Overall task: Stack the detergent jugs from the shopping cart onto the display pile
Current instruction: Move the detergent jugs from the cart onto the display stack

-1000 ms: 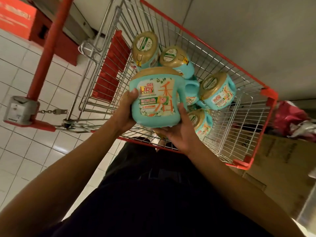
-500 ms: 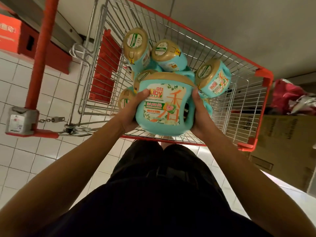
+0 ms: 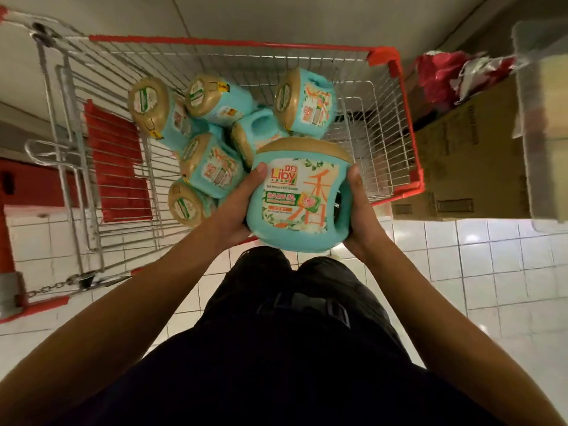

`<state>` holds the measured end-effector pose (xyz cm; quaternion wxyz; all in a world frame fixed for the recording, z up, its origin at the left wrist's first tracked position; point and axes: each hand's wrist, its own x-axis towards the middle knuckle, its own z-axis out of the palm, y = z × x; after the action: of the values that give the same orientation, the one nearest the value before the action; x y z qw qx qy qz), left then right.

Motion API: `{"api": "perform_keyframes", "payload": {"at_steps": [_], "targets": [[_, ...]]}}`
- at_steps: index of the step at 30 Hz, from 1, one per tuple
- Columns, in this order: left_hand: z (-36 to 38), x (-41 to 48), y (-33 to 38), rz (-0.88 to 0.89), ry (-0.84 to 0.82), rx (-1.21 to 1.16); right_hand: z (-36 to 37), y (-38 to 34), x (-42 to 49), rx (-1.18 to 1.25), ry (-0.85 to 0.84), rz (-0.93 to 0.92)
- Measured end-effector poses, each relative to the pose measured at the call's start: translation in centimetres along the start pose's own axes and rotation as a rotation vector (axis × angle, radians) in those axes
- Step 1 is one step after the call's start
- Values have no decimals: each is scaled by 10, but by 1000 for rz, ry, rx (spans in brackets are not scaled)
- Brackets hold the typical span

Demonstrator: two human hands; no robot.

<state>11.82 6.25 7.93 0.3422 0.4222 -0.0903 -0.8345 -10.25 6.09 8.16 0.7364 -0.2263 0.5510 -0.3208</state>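
Both hands on 1 teal jug (image 3: 298,198): L hand (image 3: 238,207) cups its left side, thumb on the label edge; R hand (image 3: 359,216) cups the right side by the handle, thumb up the wall. Jug is held over the near rim of the cart (image 3: 396,56), tan cap away from the person, Liby label facing cam. 6 more jugs (image 3: 212,161) lie jumbled in the basket, left of and behind it. Red seat flap (image 3: 116,161) at cart's left end. Cardboard box (image 3: 470,167) and red bags (image 3: 442,72) to the right. White tile floor (image 3: 491,272).

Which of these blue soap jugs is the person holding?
The jug showing its Liby label, gripped between the left hand and right hand. The other jugs lie in the cart.
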Motion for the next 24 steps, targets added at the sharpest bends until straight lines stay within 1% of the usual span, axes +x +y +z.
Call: {"api": "perform_keyframes", "payload": {"at_steps": [2, 6, 10, 13, 18, 24], "targets": [[25, 9, -15, -27, -26, 66, -29, 3, -18, 31, 36, -41], [75, 26, -51, -61, -20, 231, -90, 13, -58, 128, 128, -108], [131, 41, -105, -113, -77, 316, -158, 26, -104, 198, 178, -159], [173, 51, -154, -132, -86, 336, -209, 34, -143, 237, 247, -182], [244, 71, -230, -193, -163, 435, -291, 49, -207, 253, 411, -194], [330, 102, -281, -251, -304, 612, -367, 51, -261, 350, 578, -240]]}}
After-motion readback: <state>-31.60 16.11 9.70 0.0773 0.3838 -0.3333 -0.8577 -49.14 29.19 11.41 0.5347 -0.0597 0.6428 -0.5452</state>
